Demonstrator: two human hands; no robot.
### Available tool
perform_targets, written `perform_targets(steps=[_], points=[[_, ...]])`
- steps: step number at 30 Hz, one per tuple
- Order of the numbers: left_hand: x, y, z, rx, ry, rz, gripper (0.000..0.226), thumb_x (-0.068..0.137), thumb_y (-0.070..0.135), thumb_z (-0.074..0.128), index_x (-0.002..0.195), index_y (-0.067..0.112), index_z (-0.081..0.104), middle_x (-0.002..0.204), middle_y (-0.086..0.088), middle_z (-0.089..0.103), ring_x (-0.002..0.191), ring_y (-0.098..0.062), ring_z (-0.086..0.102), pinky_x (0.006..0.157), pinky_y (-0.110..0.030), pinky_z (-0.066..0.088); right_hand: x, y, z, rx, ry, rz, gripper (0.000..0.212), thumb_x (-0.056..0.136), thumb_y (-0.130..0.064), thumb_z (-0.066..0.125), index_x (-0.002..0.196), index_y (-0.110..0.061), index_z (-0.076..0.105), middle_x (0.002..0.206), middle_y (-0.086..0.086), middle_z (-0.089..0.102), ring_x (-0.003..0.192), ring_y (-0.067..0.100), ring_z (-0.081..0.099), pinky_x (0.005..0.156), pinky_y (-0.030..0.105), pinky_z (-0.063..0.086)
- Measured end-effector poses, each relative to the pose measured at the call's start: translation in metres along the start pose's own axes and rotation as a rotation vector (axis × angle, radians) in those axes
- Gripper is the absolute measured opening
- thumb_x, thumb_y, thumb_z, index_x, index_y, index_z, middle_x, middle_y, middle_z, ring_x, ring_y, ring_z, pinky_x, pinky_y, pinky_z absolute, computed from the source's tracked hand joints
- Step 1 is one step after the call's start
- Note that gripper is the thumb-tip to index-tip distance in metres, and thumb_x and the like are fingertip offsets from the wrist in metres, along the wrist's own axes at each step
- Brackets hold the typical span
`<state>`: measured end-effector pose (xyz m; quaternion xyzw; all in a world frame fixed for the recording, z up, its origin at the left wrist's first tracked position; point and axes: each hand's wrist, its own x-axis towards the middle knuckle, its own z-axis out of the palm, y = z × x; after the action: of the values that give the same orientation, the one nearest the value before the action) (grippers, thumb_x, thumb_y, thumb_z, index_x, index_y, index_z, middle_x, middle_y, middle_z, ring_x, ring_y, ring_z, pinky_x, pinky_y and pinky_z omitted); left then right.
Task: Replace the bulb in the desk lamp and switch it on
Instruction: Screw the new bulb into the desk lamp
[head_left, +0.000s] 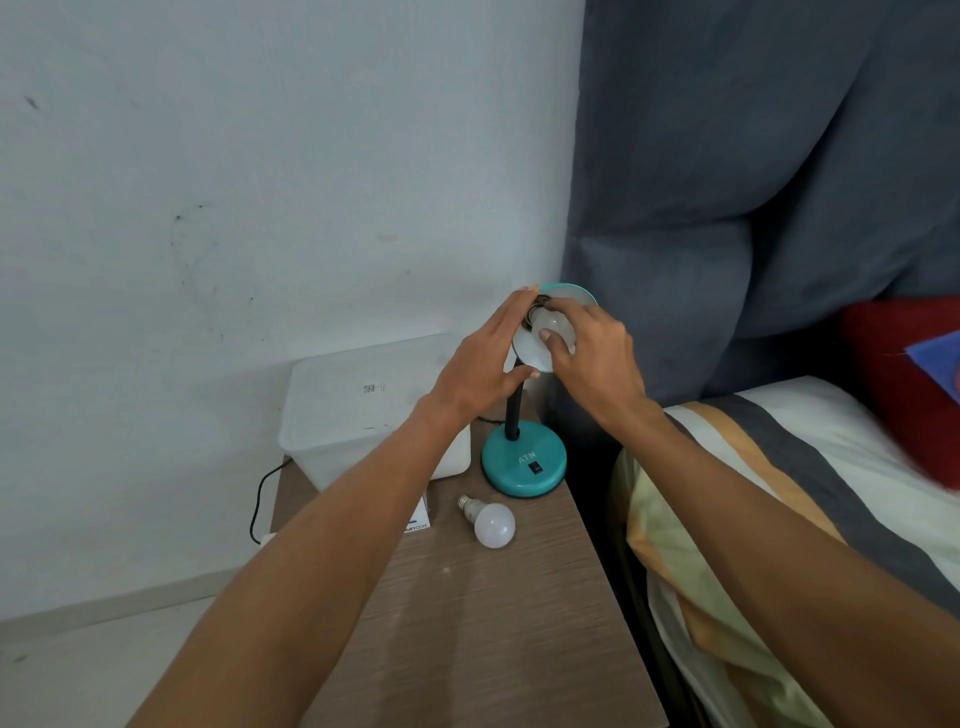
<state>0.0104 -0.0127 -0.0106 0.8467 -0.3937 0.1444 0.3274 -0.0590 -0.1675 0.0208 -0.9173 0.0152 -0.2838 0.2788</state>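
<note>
A teal desk lamp stands at the back of the wooden bedside table (467, 623); its round base (523, 462) carries a black rocker switch (536, 468). The lamp's shade (571, 294) faces me. My left hand (483, 364) cups the shade's left rim, fingers spread along it. My right hand (592, 353) grips a white bulb (557, 323) whose metal base sits at the socket inside the shade. A second white bulb (488, 522) lies loose on the table in front of the lamp base.
A translucent plastic box (353, 405) sits at the table's back left, with a small white carton (420, 517) partly under my left forearm. A black cable (262, 493) hangs off the left edge. A bed with a striped sheet (779, 493) borders the table on the right.
</note>
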Motion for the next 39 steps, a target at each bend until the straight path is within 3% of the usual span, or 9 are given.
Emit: perform_targets(steps=[3,7,14,18,21,24,27,35,39], points=[[0.001,-0.002,0.0,-0.002,0.0,-0.004,0.096,0.086,0.021,0.083,0.162,0.013,0.024,0.166,-0.005,0.032,0.149,-0.023,0.038,0.119,-0.029,0.035,-0.001,-0.004,0.005,-0.019,-0.016,0.018,0.042,0.092,-0.023,0.064,0.133,-0.016,0.058,0.133,0.015,0.057,0.111,0.037,0.061,0.091,0.051,0.054],[0.001,0.0,0.0,0.002,-0.007,-0.011,0.096,0.087,0.021,0.083,0.162,0.013,0.023,0.167,-0.005,0.031,0.149,-0.026,0.038,0.119,-0.035,0.036,-0.006,0.001,0.011,-0.102,-0.1,-0.019,0.067,0.082,-0.015,0.076,0.143,-0.014,0.047,0.144,0.016,0.042,0.122,0.039,0.053,0.095,0.048,0.051],[0.001,0.001,-0.002,0.002,-0.005,-0.016,0.095,0.086,0.019,0.083,0.161,0.01,0.025,0.166,-0.007,0.033,0.148,-0.027,0.039,0.118,-0.036,0.037,-0.001,-0.001,0.009,-0.055,-0.011,0.114,0.055,0.09,-0.03,0.069,0.139,-0.012,0.049,0.128,0.018,0.061,0.11,0.038,0.061,0.089,0.049,0.053],[0.001,0.002,-0.001,-0.016,-0.01,-0.011,0.096,0.086,0.018,0.082,0.161,0.011,0.024,0.166,-0.007,0.032,0.149,-0.027,0.039,0.119,-0.037,0.037,-0.005,0.0,0.013,-0.156,-0.022,-0.013,0.054,0.092,-0.018,0.066,0.143,-0.018,0.048,0.141,0.021,0.048,0.113,0.042,0.057,0.087,0.048,0.052],[0.0,0.001,-0.002,-0.017,-0.006,-0.018,0.096,0.086,0.018,0.083,0.162,0.011,0.024,0.167,-0.006,0.031,0.15,-0.025,0.037,0.119,-0.026,0.031,-0.006,0.002,0.015,-0.209,-0.075,-0.025,0.064,0.087,-0.011,0.07,0.146,-0.018,0.044,0.148,0.022,0.038,0.121,0.042,0.053,0.09,0.049,0.052],[0.0,0.0,-0.003,-0.016,-0.002,-0.013,0.096,0.086,0.018,0.082,0.161,0.011,0.024,0.166,-0.006,0.032,0.15,-0.023,0.036,0.116,-0.013,0.025,-0.002,0.005,0.013,-0.126,-0.057,0.102,0.055,0.092,-0.027,0.066,0.141,-0.011,0.046,0.131,0.021,0.056,0.109,0.042,0.061,0.087,0.05,0.054],[-0.001,0.001,-0.002,-0.014,-0.001,0.002,0.094,0.086,0.019,0.082,0.161,0.01,0.025,0.165,-0.008,0.033,0.149,-0.026,0.039,0.117,-0.023,0.031,0.001,0.0,0.01,-0.109,-0.015,0.197,0.054,0.093,-0.044,0.062,0.129,-0.005,0.054,0.116,0.02,0.064,0.1,0.039,0.065,0.082,0.049,0.056],[0.0,0.002,-0.002,-0.013,-0.007,-0.008,0.094,0.087,0.019,0.082,0.161,0.009,0.024,0.166,-0.008,0.031,0.15,-0.026,0.037,0.119,-0.028,0.031,-0.001,0.003,0.012,-0.182,-0.07,-0.022,0.06,0.088,-0.022,0.072,0.142,-0.013,0.048,0.14,0.017,0.049,0.119,0.038,0.056,0.093,0.048,0.052],[-0.001,0.0,-0.001,-0.009,-0.002,-0.006,0.094,0.086,0.019,0.082,0.161,0.009,0.025,0.166,-0.008,0.032,0.149,-0.026,0.038,0.118,-0.025,0.031,0.002,0.002,0.008,-0.064,-0.005,0.182,0.05,0.092,-0.039,0.064,0.129,-0.007,0.054,0.116,0.019,0.066,0.1,0.039,0.066,0.083,0.046,0.056]])
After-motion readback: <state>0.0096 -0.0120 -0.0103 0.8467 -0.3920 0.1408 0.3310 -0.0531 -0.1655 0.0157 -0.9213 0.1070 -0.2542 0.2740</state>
